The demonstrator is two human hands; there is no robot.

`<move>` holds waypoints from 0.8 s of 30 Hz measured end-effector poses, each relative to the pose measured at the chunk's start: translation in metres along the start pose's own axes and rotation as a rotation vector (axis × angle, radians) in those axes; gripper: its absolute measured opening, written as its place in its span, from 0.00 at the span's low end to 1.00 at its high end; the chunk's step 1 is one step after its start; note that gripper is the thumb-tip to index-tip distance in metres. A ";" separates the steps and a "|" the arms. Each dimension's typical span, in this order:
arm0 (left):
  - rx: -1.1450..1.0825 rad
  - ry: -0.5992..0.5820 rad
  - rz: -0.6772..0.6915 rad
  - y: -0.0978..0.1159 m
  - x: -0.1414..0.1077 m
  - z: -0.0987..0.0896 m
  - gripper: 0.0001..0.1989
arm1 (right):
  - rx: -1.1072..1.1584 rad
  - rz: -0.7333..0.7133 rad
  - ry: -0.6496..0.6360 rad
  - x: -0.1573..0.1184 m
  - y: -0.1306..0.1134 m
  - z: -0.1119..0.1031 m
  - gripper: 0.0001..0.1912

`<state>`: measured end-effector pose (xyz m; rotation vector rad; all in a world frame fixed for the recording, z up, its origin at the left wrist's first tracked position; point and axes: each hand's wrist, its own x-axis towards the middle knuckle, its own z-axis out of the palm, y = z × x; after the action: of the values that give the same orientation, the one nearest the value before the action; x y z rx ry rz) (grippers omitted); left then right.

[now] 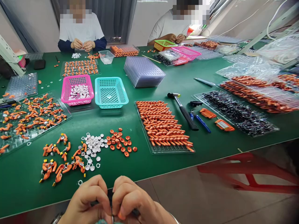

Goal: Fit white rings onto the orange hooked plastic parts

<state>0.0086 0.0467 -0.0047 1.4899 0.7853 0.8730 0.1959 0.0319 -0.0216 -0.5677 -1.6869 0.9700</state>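
At the table's near edge, my left hand (91,199) and my right hand (134,199) meet with fingers pinched together. A small orange piece (121,215) shows between the fingertips of my right hand; most of it is hidden. What my left fingers pinch cannot be made out, though a thin greyish sliver shows between the hands. Just beyond lie loose orange earbud-shaped shells (59,174) with yellow and metallic bits attached. Beside them are a scatter of small white discs (93,144) and a group of round orange caps (119,141).
A pink basket (66,99) holds white pieces, with a turquoise basket (112,105) alongside. Trays of orange parts (163,124), stacked clear trays (143,71), a hammer (184,113) and pliers (202,123) occupy the table. Two people (80,31) work opposite. A red stool (249,174) stands right.
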 end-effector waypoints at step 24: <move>-0.029 0.075 -0.099 0.000 -0.008 0.000 0.16 | -0.018 -0.031 0.016 0.000 0.001 0.002 0.05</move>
<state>0.0050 0.0396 -0.0052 1.3872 0.8903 0.8656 0.1938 0.0320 -0.0227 -0.5579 -1.6873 0.9267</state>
